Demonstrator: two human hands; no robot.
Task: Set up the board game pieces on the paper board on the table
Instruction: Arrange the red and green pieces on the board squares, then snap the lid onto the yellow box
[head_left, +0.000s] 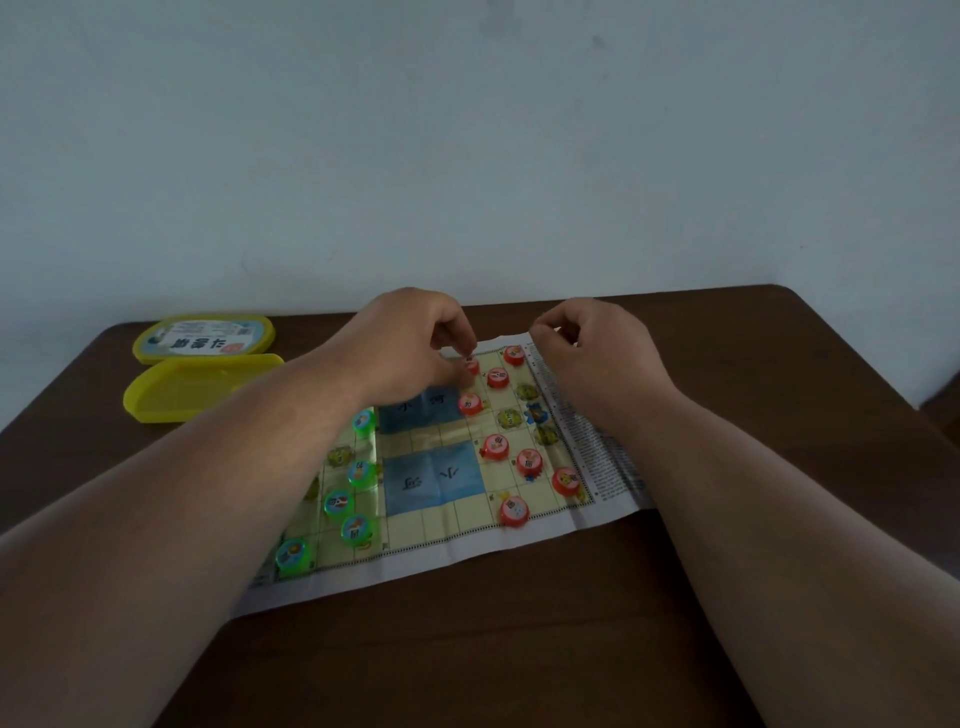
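The left hand (410, 345) reaches across the paper board (441, 545) to its far edge, fingers curled down over a red piece (471, 365) that sits in the far row. The fingertips (466, 349) close narrowly on the top of that piece — it looks pinched between thumb and forefinger, though the thumb side is partly hidden by the hand itself. The piece lies directly under the grip and seems to touch the board or hang just above it; I cannot tell which.

The right hand (576, 338) hovers near the board's far right corner, beside the printed margin. Its fingers are loosely curled with the tips drawn close together. Whether they hold something small is not clear from this angle.

The left hand is the nearer one to the piece in play. Round and flat, the piece has no long axis, so what matters is which square it settles on. Two red pieces stand just to its right, another just nearer the person, so the release calls for a straight lift of the fingers to avoid nudging them.

Seven other red pieces stand on the right half, and five green pieces (338, 503) show on the left half beside the left forearm — others may be hidden under it. Judging by this, setup is nearly done. A yellow box (192, 389) and its lid (205, 338) lie on the table (779, 389), well left of the board.
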